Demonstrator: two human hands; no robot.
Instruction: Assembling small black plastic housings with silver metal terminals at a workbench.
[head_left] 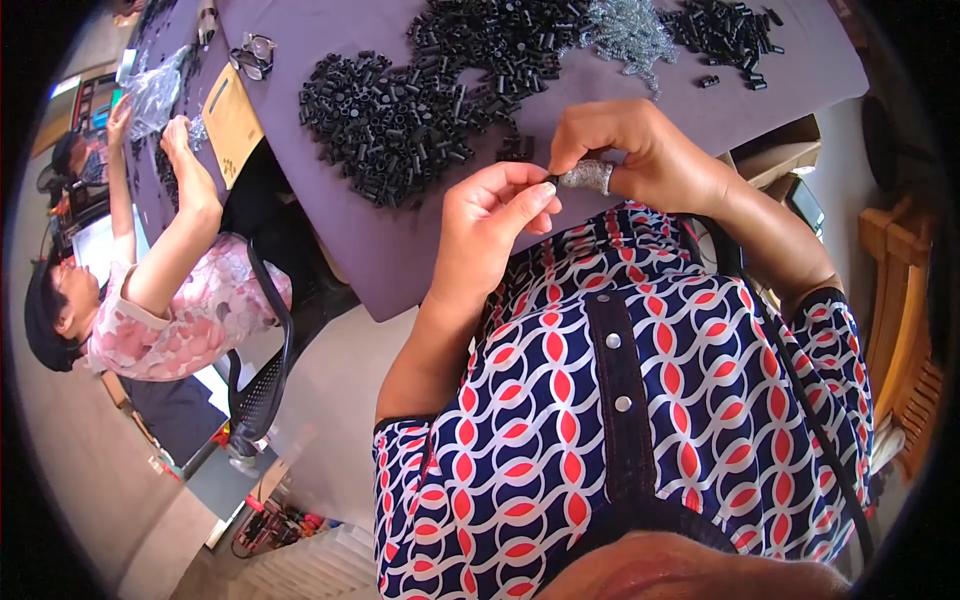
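My left hand (490, 220) and my right hand (645, 150) meet above the near edge of the purple-covered table (350, 235). Between their fingertips is a small black piece (554, 181), mostly hidden, pinched from both sides. A greyish, shiny wrap (588, 177) covers one finger of the right hand. Just beyond the left hand lies a large heap of short black cylinders (385, 130), joined to a second black heap (490, 50) farther back. A few dark pieces (516, 148) lie close behind the fingertips.
Small silvery metal parts (625, 38) are heaped at the back, beside more black cylinders (725, 40). Glasses (253, 55) and a tan envelope (232, 122) lie to the left. A co-worker in a pink floral shirt (195, 315) reaches near a clear plastic bag (158, 90). A wooden chair (895, 330) stands right.
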